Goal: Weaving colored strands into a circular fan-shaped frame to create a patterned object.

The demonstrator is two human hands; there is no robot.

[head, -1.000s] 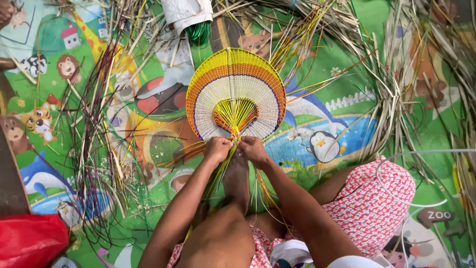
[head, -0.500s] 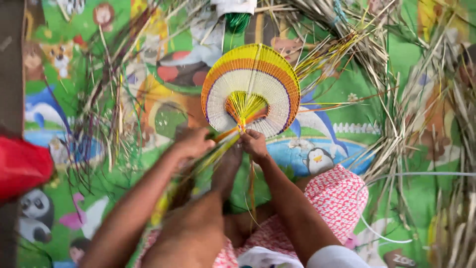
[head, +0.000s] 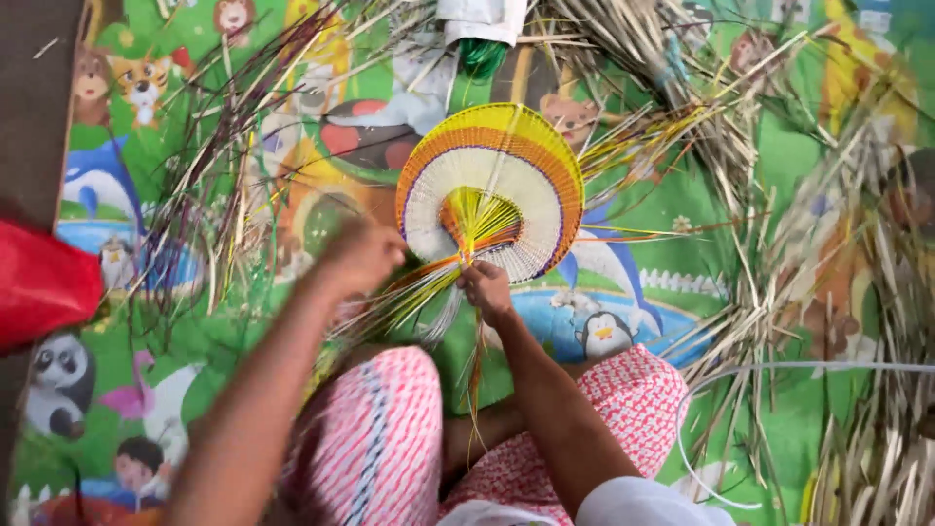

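Partly blurred left hand (head: 362, 255) beside woven fan (head: 490, 191), grip unclear.

Home floor craft spot, cartoon animal play mat (head: 682, 205), dried straw strips (head: 857, 244) strewn around

play mat (head: 760, 244) — woven fan (head: 492, 190) | straw strips (head: 857, 292) | red bag (head: 39, 282)

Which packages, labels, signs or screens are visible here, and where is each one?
Red plastic bag: left edge, on the floor mat, soft and crumpled, plain red.
White bundle with green strands: top centre, above the round woven fan; may be a wrapper, unclear.
No labels, signs or screens are visible.
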